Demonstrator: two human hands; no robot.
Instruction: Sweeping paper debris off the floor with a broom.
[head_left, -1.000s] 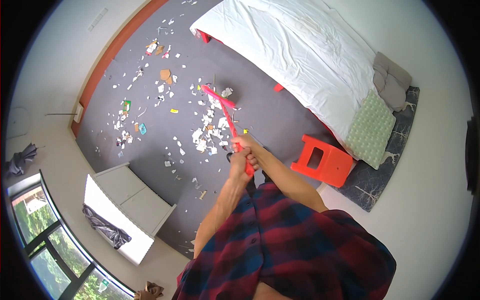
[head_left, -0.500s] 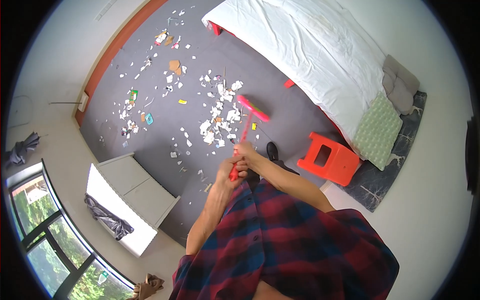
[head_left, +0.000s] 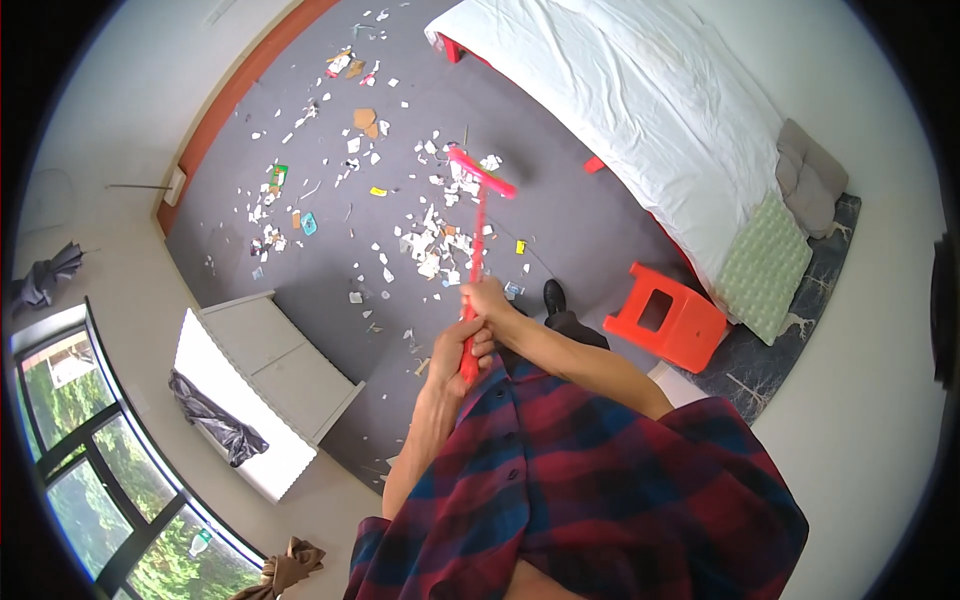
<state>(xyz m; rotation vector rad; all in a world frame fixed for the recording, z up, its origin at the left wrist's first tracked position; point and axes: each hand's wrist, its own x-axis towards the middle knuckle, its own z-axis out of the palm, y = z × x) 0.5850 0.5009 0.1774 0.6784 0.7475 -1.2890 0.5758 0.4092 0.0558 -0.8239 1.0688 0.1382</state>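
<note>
My left hand (head_left: pixel 459 352) wraps round the top end of a red broom (head_left: pixel 478 240). Just beyond it on the handle, my right hand (head_left: pixel 486 299) is closed too. The handle runs away from me to a wide pink-red head (head_left: pixel 482 174), slightly blurred. That head is over the far part of a heap of white paper scraps (head_left: pixel 435 248) on the grey floor (head_left: pixel 560 225). Whether it touches the floor, I cannot tell. A small yellow piece (head_left: pixel 520 247) lies right of the handle.
More litter, with brown cardboard (head_left: pixel 365 119) and a blue piece (head_left: pixel 309 224), spreads to the left. A red stool (head_left: pixel 667 318) stands at right, near a white-covered bed (head_left: pixel 600 90). At left is a white cabinet (head_left: pixel 285 345). My black shoe (head_left: pixel 554 297) shows below the heap.
The broom head has swung away from me and to the left, from beside the heap to over its far scraps. Both hands keep their hold. The whole view has shifted slightly.
</note>
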